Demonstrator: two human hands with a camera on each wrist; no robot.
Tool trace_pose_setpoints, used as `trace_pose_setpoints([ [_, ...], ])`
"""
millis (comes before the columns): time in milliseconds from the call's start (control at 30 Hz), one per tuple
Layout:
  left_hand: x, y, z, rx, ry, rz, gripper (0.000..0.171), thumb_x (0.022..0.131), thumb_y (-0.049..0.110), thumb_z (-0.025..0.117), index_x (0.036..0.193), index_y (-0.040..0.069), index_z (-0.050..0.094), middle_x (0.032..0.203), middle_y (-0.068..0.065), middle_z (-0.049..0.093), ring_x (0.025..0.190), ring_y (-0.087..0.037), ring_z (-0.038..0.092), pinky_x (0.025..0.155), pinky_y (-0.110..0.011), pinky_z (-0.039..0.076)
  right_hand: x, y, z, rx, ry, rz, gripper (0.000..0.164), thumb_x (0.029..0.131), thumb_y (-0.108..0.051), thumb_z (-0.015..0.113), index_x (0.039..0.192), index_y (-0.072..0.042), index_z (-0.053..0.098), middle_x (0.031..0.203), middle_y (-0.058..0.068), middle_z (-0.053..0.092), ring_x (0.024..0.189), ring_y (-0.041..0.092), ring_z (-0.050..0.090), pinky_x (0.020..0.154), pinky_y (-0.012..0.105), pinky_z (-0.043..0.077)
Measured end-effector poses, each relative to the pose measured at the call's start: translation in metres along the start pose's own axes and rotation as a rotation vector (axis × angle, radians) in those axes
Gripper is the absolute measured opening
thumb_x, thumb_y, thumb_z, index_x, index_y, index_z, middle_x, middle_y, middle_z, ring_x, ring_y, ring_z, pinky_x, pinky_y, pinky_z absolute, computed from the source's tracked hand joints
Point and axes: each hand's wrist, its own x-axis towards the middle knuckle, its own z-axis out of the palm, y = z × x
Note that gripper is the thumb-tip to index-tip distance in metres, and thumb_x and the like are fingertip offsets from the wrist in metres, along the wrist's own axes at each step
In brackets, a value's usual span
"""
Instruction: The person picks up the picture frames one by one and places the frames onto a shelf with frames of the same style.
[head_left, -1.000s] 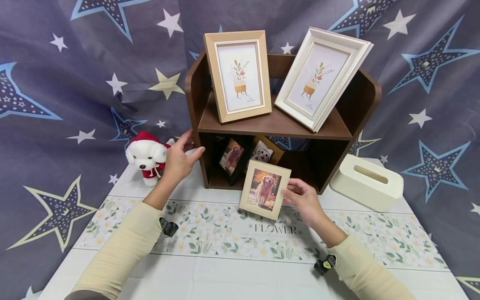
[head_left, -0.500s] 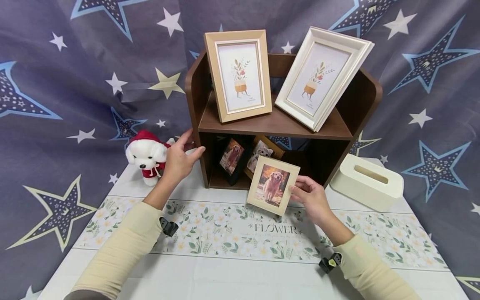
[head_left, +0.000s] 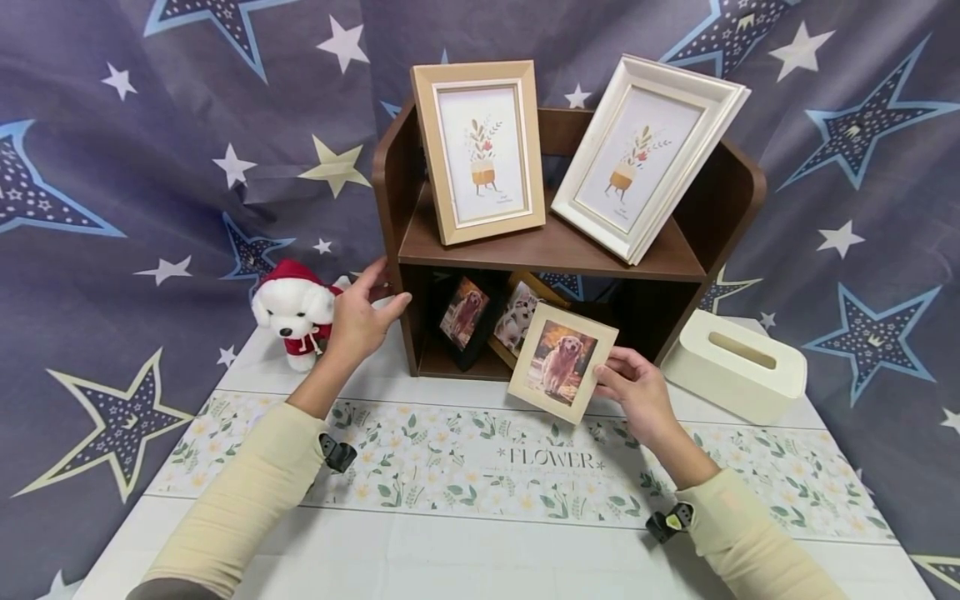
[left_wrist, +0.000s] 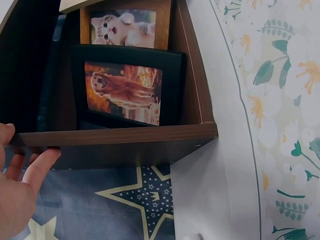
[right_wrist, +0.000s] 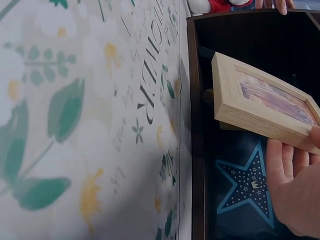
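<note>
My right hand [head_left: 639, 398] pinches the right edge of a pale wooden picture frame [head_left: 562, 365] with a golden dog photo. In the right wrist view this frame is tilted before the opening of the dark shelf, thumb over its face and fingers beneath. My left hand [head_left: 363, 323] grips the left side panel of the brown two-tier shelf [head_left: 551, 250], its thumb at the front edge and its fingers on the outer side. Inside the lower tier, a black picture frame [left_wrist: 175, 95] with a dog photo stands in front of a brown picture frame [left_wrist: 162, 22] with a kitten photo.
On the upper tier lean a beige picture frame [head_left: 536, 150] and a white picture frame [head_left: 712, 129]. Left of the shelf sits a white plush dog [head_left: 288, 308] in red. A cream tissue box [head_left: 735, 367] stands at the right. A floral runner [head_left: 450, 475] crosses the white table.
My right hand has moved the pale wooden frame right and slightly up, tilting it more and uncovering more of the kitten photo. The left hand has stayed on the shelf panel.
</note>
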Motion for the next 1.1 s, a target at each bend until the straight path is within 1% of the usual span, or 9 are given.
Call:
trace_pose_setpoints([
  [133,0.0,0.001,0.0,-0.007,-0.004,0.003,0.063,0.089,0.007,0.077,0.147,0.003,0.053,0.124,-0.024,0.07,0.109,-0.037,0.073,0.08,-0.018,0.055,0.0,-0.002,-0.003,0.0,0.01,-0.002,0.023,0.097,-0.001,0.065,0.119,-0.005,0.06,0.095,-0.008,0.067,0.084,0.007,0.071,0.076,0.026,0.063],
  [233,0.001,0.0,0.0,-0.015,-0.005,0.003,0.062,0.089,0.007,0.077,0.147,0.002,0.052,0.124,-0.025,0.07,0.109,-0.038,0.072,0.079,-0.011,0.054,0.0,-0.002,-0.004,0.001,0.026,0.001,0.022,0.097,0.0,0.065,0.117,-0.008,0.061,0.094,-0.009,0.067,0.083,0.006,0.071,0.076,0.026,0.063],
  [467,0.001,0.0,0.0,-0.011,-0.002,-0.003,0.062,0.089,0.005,0.076,0.147,0.002,0.053,0.124,-0.025,0.069,0.11,-0.038,0.072,0.081,-0.015,0.056,-0.001,-0.004,-0.01,0.027,0.05,0.01,0.02,0.097,-0.001,0.065,0.115,-0.008,0.06,0.093,-0.009,0.067,0.082,0.006,0.07,0.076,0.025,0.063],
  [600,0.001,0.0,0.0,-0.018,-0.008,-0.007,0.063,0.089,0.006,0.077,0.147,0.002,0.052,0.124,-0.025,0.069,0.11,-0.038,0.072,0.078,-0.007,0.051,-0.001,-0.005,-0.015,0.019,0.078,0.016,0.02,0.097,-0.002,0.066,0.114,-0.01,0.061,0.093,-0.009,0.067,0.082,0.006,0.07,0.076,0.026,0.063],
  [667,0.0,0.001,0.0,-0.015,-0.009,-0.01,0.063,0.089,0.006,0.077,0.147,0.003,0.052,0.124,-0.025,0.069,0.11,-0.038,0.072,0.079,-0.011,0.053,-0.001,-0.005,-0.017,0.011,0.088,0.012,0.02,0.097,-0.002,0.066,0.114,-0.01,0.061,0.093,-0.009,0.067,0.082,0.006,0.07,0.076,0.026,0.063],
  [767,0.0,0.001,0.0,-0.011,-0.004,-0.016,0.063,0.089,0.006,0.077,0.147,0.003,0.052,0.123,-0.025,0.069,0.11,-0.038,0.072,0.083,-0.023,0.058,0.0,-0.005,-0.02,0.009,0.097,0.008,0.019,0.097,-0.001,0.065,0.114,-0.009,0.061,0.092,-0.009,0.067,0.082,0.006,0.07,0.076,0.026,0.063],
  [833,0.0,0.001,0.0,-0.004,-0.002,-0.019,0.063,0.089,0.007,0.077,0.147,0.003,0.052,0.124,-0.024,0.07,0.11,-0.038,0.072,0.085,-0.028,0.059,0.001,-0.004,-0.022,0.019,0.104,0.008,0.02,0.097,-0.001,0.065,0.115,-0.008,0.061,0.092,-0.008,0.066,0.081,0.006,0.07,0.076,0.025,0.063],
  [867,0.0,0.001,0.0,-0.003,-0.002,-0.019,0.063,0.089,0.007,0.077,0.147,0.003,0.052,0.124,-0.024,0.07,0.11,-0.038,0.072,0.086,-0.029,0.059,0.001,-0.004,-0.023,0.02,0.109,0.008,0.02,0.097,0.0,0.065,0.115,-0.007,0.061,0.092,-0.008,0.066,0.081,0.006,0.07,0.076,0.025,0.063],
  [1100,0.0,0.001,0.0,0.002,-0.003,-0.011,0.062,0.089,0.007,0.077,0.146,0.003,0.053,0.123,-0.024,0.07,0.11,-0.037,0.072,0.083,-0.022,0.057,0.002,-0.002,-0.028,-0.011,0.154,0.013,0.022,0.097,0.0,0.064,0.119,-0.003,0.058,0.092,-0.008,0.065,0.081,0.005,0.07,0.075,0.024,0.063],
])
